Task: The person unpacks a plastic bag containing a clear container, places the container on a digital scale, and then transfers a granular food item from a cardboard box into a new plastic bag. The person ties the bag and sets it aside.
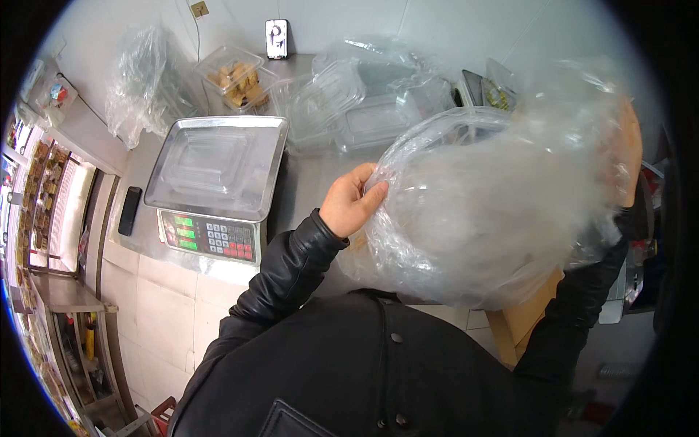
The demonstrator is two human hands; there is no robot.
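Head view, we pinch the left edge of a large clear plastic bag (pixel 473 211) with our left hand (pixel 352 201), our right hand (pixel 630 153) at its far right side, grip unclear to us, bag right of a scale (pixel 207 206).

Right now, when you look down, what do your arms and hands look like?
My left sleeve and right sleeve are black. The left one looks shiny and wrinkly, like leather, and narrows at the wrist. My left hand is bare, with no glove. My right hand looks bare too, but it's partly hidden and blurry.
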